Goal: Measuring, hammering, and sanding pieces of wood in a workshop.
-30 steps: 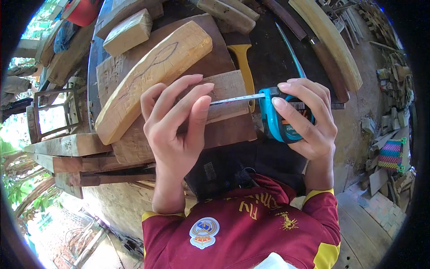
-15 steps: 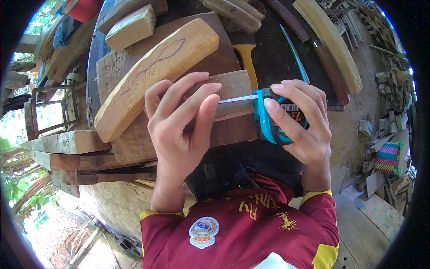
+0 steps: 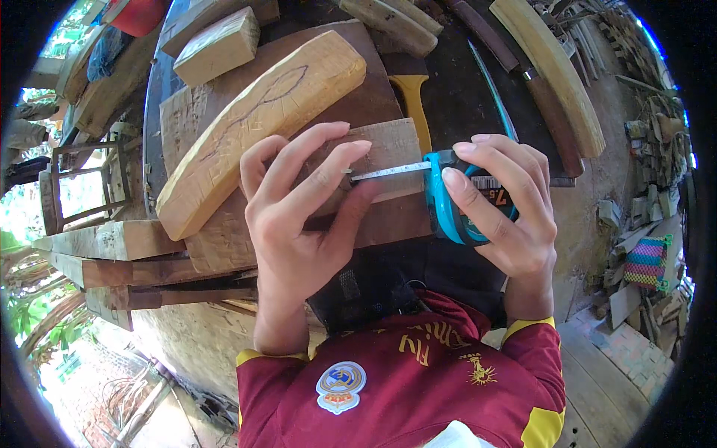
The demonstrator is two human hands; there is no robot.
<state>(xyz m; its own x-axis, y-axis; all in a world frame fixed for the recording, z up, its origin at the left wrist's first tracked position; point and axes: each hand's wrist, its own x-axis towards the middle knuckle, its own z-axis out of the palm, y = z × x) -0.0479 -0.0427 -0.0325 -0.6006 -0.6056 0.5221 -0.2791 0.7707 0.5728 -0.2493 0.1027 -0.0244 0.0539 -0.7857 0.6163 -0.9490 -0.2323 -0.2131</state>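
Observation:
My right hand (image 3: 511, 198) grips a teal and black tape measure (image 3: 452, 200), thumb and fingers around its case. From the case a short length of white blade (image 3: 392, 171) sticks out to the left, over a squared wooden block (image 3: 392, 142). My left hand (image 3: 299, 201) is open beside the blade's hooked end. Its thumb lies just under the hook, and the index finger is raised apart above it; whether the thumb touches the blade I cannot tell. Left of the block lies a pale curved piece of wood (image 3: 261, 123) with a pencilled outline.
Beneath the block is a wide brown board (image 3: 216, 239). Beyond it lie a small wood block (image 3: 218, 48), a yellow handle (image 3: 412, 104), a saw-like blade (image 3: 493, 89) and a long curved timber (image 3: 549, 75). Planks (image 3: 112, 240) jut out at left. A striped woven bag (image 3: 648, 263) sits far right.
My left thumb has dropped away from the index finger, uncovering the blade's hooked end. The tape measure has shifted slightly right and down, and the blade now tilts a little more.

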